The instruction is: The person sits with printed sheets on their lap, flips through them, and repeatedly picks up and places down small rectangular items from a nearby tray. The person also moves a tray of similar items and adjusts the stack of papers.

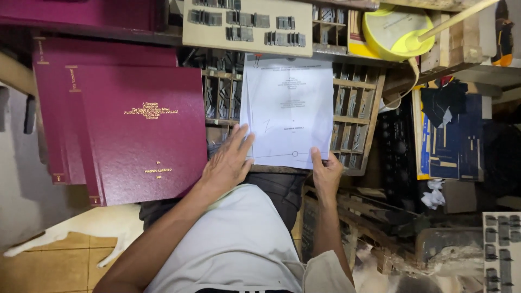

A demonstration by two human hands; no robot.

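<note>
Grip: right hand (325, 176) pinches white printed sheet's (288, 111) lower edge; left hand (228, 163) rests spread, fingertips on its corner.
Sheet: lies over wooden type tray (355, 116).
Beside: maroon bound books (141, 133).

White printed sheet (287, 108) atop type tray

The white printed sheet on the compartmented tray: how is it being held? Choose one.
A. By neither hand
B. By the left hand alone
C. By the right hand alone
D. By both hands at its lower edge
D: the left hand rests on the white printed sheet's lower left corner, while the right hand grips its lower right edge.
</note>
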